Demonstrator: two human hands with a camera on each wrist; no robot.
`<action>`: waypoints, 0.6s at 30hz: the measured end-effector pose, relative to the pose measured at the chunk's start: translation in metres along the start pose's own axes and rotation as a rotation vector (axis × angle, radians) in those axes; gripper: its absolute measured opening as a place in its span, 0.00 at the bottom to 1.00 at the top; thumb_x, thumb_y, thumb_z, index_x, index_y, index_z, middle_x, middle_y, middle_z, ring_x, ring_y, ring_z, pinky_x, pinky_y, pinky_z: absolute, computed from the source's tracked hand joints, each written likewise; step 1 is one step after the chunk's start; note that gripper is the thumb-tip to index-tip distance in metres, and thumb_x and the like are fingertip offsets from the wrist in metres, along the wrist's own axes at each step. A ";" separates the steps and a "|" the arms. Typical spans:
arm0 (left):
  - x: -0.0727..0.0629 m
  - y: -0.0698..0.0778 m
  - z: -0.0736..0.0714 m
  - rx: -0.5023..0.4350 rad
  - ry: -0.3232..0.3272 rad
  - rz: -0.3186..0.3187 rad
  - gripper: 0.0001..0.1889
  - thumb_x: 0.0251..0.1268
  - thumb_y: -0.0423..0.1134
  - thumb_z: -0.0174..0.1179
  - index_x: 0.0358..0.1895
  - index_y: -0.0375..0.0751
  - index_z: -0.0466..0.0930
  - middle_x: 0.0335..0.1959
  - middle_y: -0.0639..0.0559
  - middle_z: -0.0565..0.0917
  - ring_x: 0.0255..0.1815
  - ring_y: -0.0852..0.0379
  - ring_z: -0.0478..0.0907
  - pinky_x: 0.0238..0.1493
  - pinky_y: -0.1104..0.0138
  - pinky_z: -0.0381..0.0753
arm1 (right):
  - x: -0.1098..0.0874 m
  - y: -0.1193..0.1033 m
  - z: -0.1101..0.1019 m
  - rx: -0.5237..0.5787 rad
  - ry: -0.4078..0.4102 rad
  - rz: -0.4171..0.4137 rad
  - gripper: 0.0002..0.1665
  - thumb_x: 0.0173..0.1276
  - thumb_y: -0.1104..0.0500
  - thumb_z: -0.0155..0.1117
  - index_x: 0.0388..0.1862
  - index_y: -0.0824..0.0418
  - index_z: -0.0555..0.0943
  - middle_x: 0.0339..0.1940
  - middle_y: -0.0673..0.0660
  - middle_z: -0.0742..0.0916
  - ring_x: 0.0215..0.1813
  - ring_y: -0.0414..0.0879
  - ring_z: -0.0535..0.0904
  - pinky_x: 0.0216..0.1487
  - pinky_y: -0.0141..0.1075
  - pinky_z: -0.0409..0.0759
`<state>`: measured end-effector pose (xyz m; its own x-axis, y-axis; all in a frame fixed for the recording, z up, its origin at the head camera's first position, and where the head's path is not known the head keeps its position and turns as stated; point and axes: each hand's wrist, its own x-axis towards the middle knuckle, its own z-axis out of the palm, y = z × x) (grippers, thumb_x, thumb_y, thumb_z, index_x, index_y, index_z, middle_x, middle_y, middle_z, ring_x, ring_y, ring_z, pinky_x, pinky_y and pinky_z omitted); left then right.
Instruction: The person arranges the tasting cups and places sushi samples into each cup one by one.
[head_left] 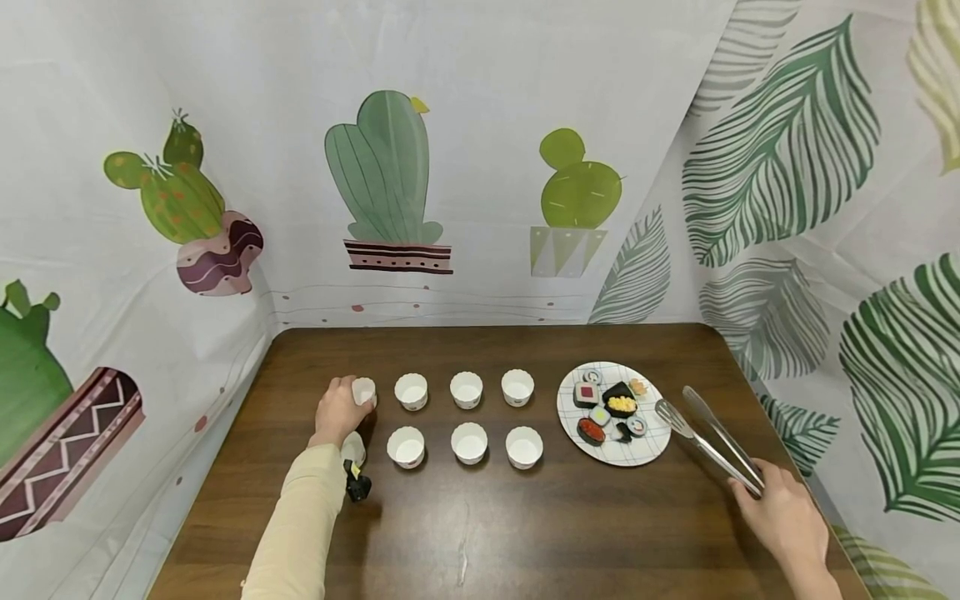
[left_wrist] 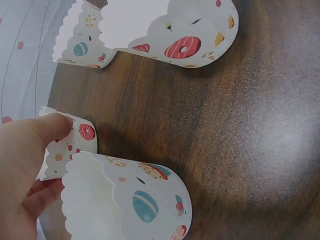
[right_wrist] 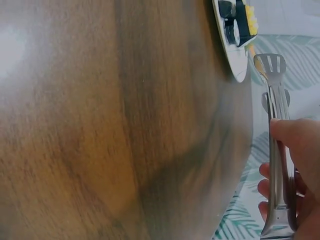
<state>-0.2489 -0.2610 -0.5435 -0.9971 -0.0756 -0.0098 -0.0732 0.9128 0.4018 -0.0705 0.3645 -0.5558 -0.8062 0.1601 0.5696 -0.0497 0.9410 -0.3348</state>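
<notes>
At the left end of the back row, my left hand [head_left: 335,412] grips a white paper baking cup [head_left: 363,391] by its sides. In the left wrist view the thumb lies on that cup's [left_wrist: 82,137] printed wall and fingers curl round its far side. Another paper cup [left_wrist: 150,195] stands close beside it, partly hidden by the forearm in the head view. My right hand [head_left: 783,517] holds metal serving tongs [head_left: 720,450], their arms apart. The tips point toward a round plate [head_left: 652,450] of sushi pieces, one slotted tip near its right rim.
Several more white scalloped cups [head_left: 468,442] stand in two rows across the brown wooden table [head_left: 570,533]. The plate carries rolls, a dark triangular rice ball [head_left: 618,392] and red-topped sushi [head_left: 591,431]. A curtain printed with cacti and leaves [head_left: 480,167] surrounds the table's back and sides.
</notes>
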 end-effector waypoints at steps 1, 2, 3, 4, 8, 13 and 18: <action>0.000 0.000 0.000 -0.002 0.001 -0.001 0.32 0.53 0.44 0.63 0.59 0.30 0.66 0.54 0.30 0.69 0.49 0.31 0.72 0.48 0.44 0.71 | 0.000 -0.002 -0.001 0.001 -0.012 0.000 0.26 0.38 0.65 0.72 0.39 0.73 0.76 0.25 0.72 0.79 0.21 0.69 0.71 0.19 0.56 0.65; 0.000 0.000 -0.001 -0.003 0.002 -0.003 0.32 0.53 0.44 0.63 0.59 0.30 0.66 0.54 0.30 0.69 0.50 0.31 0.72 0.48 0.44 0.71 | 0.000 -0.004 -0.002 0.002 -0.024 -0.004 0.26 0.38 0.65 0.72 0.39 0.73 0.76 0.25 0.72 0.80 0.21 0.69 0.72 0.19 0.56 0.65; -0.001 0.000 -0.001 -0.003 0.001 -0.002 0.32 0.53 0.44 0.63 0.59 0.30 0.66 0.54 0.30 0.69 0.49 0.31 0.72 0.48 0.44 0.71 | -0.001 -0.005 -0.002 0.004 -0.037 -0.004 0.26 0.39 0.65 0.72 0.40 0.73 0.76 0.25 0.72 0.80 0.21 0.69 0.72 0.18 0.55 0.66; -0.001 0.001 -0.001 -0.005 0.002 -0.003 0.32 0.53 0.44 0.63 0.59 0.30 0.66 0.54 0.30 0.69 0.49 0.31 0.72 0.47 0.44 0.71 | -0.001 -0.007 -0.003 0.005 -0.047 -0.005 0.26 0.39 0.64 0.72 0.40 0.73 0.76 0.26 0.72 0.80 0.22 0.69 0.72 0.18 0.55 0.66; -0.001 0.002 -0.001 -0.004 -0.002 -0.002 0.31 0.53 0.43 0.63 0.59 0.30 0.66 0.54 0.30 0.69 0.49 0.31 0.72 0.47 0.43 0.71 | -0.003 -0.012 -0.006 0.001 -0.093 0.006 0.26 0.41 0.63 0.73 0.41 0.71 0.77 0.27 0.71 0.80 0.23 0.67 0.74 0.19 0.55 0.68; -0.001 0.002 -0.001 -0.005 0.003 -0.003 0.31 0.53 0.43 0.63 0.59 0.31 0.67 0.54 0.30 0.70 0.48 0.31 0.73 0.47 0.43 0.72 | -0.007 -0.016 -0.006 0.000 -0.141 0.005 0.26 0.42 0.62 0.73 0.41 0.70 0.77 0.28 0.70 0.81 0.25 0.66 0.75 0.21 0.54 0.70; -0.001 0.001 0.000 -0.008 0.006 -0.005 0.31 0.52 0.43 0.63 0.59 0.31 0.67 0.54 0.30 0.69 0.49 0.31 0.72 0.46 0.43 0.71 | -0.011 -0.018 -0.004 -0.004 -0.183 -0.001 0.27 0.42 0.61 0.74 0.42 0.70 0.77 0.30 0.70 0.82 0.27 0.67 0.76 0.23 0.55 0.71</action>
<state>-0.2483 -0.2601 -0.5427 -0.9966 -0.0825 -0.0064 -0.0779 0.9092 0.4091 -0.0587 0.3470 -0.5532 -0.9001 0.1028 0.4234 -0.0482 0.9423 -0.3312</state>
